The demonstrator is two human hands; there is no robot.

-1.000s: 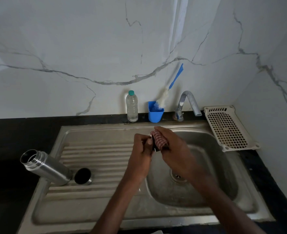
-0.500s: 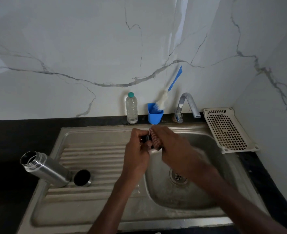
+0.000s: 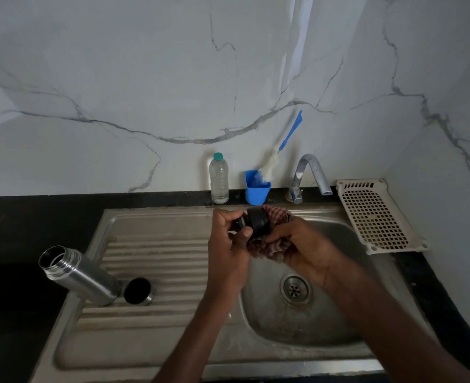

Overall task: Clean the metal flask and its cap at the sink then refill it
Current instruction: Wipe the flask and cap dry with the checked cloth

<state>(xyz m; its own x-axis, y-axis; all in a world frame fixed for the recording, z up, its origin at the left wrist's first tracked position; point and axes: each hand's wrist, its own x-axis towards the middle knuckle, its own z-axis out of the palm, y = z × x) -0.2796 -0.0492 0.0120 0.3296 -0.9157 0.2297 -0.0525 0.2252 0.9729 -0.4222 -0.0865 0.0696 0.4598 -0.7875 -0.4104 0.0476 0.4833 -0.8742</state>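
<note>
Above the sink (image 3: 156,344) basin, the left hand (image 3: 228,244) grips a black cap (image 3: 256,222), fingers curled over it and thumb pressed to its side; the right hand (image 3: 302,244) clutches a checked cloth (image 3: 269,246) bunched against the cap's right side. The flask (image 3: 76,273), open-mouthed, lies tilted on the drainboard's left edge, mouth toward the black counter (image 3: 21,230); a steel cup lid (image 3: 138,291) lies just beside its base. At the back: a water bottle (image 3: 218,179); a blue cup (image 3: 256,189) holding a brush (image 3: 280,150); the tap (image 3: 309,172); a white rack (image 3: 377,215) right of the basin.
</note>
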